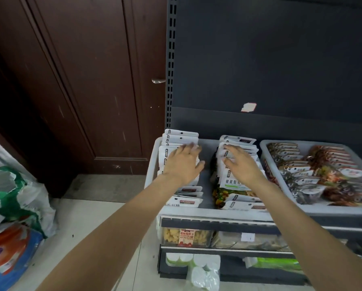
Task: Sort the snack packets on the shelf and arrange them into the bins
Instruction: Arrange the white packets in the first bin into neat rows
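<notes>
Left bin (pixel 152 164) on the shelf holds two front-to-back rows of white-topped snack packets. Left hand (pixel 183 164), fingers extended, lies on the left row (pixel 181 137); right hand (pixel 242 164), fingers spread, lies on the right row (pixel 236 141). Each row sits directly beneath its hand.

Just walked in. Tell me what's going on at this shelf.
A person is tidying snack packets in a white plastic bin on a dark grey metal shelf. The left hand rests, fingers extended, on the left row of white-topped packets; the right hand rests on the right row of white-topped packets. A gap runs between the rows. A second white bin to the right holds rows of brown packets.
</notes>
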{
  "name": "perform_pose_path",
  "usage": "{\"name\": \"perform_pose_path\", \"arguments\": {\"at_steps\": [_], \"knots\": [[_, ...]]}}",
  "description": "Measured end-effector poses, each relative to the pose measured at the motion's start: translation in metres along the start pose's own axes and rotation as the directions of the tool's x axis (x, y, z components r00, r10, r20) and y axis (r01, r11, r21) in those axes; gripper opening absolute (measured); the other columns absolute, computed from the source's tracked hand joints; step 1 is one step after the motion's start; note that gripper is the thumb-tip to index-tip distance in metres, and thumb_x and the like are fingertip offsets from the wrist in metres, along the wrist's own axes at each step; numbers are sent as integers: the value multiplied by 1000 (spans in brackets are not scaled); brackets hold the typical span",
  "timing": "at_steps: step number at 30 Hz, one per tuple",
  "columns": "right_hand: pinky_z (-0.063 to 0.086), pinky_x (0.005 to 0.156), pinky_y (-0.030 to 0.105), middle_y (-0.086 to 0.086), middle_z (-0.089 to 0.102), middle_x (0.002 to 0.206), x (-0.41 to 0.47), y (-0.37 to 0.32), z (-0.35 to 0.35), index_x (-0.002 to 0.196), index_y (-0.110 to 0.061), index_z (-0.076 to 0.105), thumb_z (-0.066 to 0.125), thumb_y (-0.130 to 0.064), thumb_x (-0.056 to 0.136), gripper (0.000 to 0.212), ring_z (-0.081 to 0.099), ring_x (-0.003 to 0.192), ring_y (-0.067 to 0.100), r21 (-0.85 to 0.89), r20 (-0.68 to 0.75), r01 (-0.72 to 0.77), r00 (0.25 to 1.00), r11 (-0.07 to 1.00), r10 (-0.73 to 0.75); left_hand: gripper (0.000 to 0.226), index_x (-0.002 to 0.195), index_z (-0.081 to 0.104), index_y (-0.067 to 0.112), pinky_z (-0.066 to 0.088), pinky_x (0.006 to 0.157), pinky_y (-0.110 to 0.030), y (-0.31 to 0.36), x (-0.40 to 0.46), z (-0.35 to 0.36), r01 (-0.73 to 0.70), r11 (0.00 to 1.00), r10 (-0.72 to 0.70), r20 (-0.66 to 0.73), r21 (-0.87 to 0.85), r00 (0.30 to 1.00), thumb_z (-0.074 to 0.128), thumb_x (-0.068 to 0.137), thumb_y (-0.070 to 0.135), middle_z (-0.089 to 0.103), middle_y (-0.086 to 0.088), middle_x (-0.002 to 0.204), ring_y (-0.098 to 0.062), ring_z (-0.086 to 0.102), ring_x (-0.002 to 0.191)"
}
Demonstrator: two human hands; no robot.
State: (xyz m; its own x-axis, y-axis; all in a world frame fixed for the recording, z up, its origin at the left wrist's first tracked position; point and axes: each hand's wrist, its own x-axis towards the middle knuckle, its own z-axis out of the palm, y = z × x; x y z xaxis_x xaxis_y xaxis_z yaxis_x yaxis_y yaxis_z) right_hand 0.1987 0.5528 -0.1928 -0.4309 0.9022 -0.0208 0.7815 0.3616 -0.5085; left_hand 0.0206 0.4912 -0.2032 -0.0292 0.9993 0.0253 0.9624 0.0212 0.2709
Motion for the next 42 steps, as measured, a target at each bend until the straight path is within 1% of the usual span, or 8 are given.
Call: {"name": "perform_pose_path", "arguments": {"at_steps": [5, 8, 13, 16, 19, 29, 35, 42], "knots": [[16, 115, 29, 1, 16, 158, -20, 40, -19, 147, -16, 30, 39, -28, 101, 49, 17, 144, 17, -79, 118, -21, 993, 997, 30, 57, 148, 24, 18, 12, 117, -44, 27, -4, 8, 120, 977, -120, -12, 177, 993, 38, 98, 40, 16, -7, 157, -27, 12, 144], [14, 115, 27, 1, 14, 158, -27, 46, -26, 148, -16, 27, 36, -27, 102, 48, 16, 145, 17, -79, 116, -19, 993, 997, 28, 50, 146, 32, 15, 22, 114, -37, 62, -3, 7, 2, 1000, -2, -76, -6, 997, 40, 99, 30, 29, -8, 152, -25, 25, 140], [14, 114, 25, 4, 19, 157, -52, 65, -33, 146, -15, 33, 39, -25, 101, 47, 17, 145, 16, 85, 31, -25, 999, 996, 23, 45, 144, 38, 15, 18, 112, -26, 103, -10, 13, 36, 861, 34, 127, -507, 991, 38, 102, 31, 30, -4, 153, -20, 26, 141], [14, 113, 25, -1, 21, 156, -69, 76, -42, 147, -18, 31, 42, -29, 100, 50, 18, 144, 13, 208, 25, -9, 1000, 978, 4, 53, 145, 36, 27, 13, 116, -32, 108, -20, 14, 40, 826, 90, 202, -563, 975, 44, 96, 47, 17, 6, 157, -13, 12, 145], [14, 113, 24, -5, 14, 158, -86, 85, -42, 149, -22, 25, 45, -33, 98, 56, 13, 144, 10, 220, 84, 2, 996, 975, -21, 55, 146, 33, 30, 7, 117, -30, 100, -33, 21, -43, 901, 130, 173, -433, 976, 48, 95, 45, 6, 9, 159, -10, 2, 146], [20, 105, 20, -2, 24, 155, -104, 95, -45, 149, -21, 21, 49, -29, 97, 60, 22, 142, 14, 316, 48, -10, 999, 949, -5, 50, 144, 37, 15, 27, 112, -32, 121, -28, 35, 192, 841, -183, 67, -506, 981, 53, 96, 16, 38, -8, 148, -25, 34, 137], [21, 108, 24, -2, 26, 154, -95, 85, -43, 151, -21, 16, 47, -28, 99, 61, 24, 141, 14, 361, 100, -6, 994, 933, -33, 50, 148, 24, 18, 34, 94, -27, 137, -25, 35, 322, 560, -315, 163, -763, 935, 41, 101, 24, 47, -2, 141, -23, 45, 126], [26, 114, 35, -12, 26, 152, -105, 97, -28, 148, -38, 15, 72, -48, 76, 92, 25, 138, 4, 420, 134, 1, 989, 907, -62, 62, 152, 10, 27, 23, 113, -38, 141, -32, 56, 326, 181, -287, 267, -928, 920, 43, 100, 26, 30, 4, 153, -19, 27, 141]]}}
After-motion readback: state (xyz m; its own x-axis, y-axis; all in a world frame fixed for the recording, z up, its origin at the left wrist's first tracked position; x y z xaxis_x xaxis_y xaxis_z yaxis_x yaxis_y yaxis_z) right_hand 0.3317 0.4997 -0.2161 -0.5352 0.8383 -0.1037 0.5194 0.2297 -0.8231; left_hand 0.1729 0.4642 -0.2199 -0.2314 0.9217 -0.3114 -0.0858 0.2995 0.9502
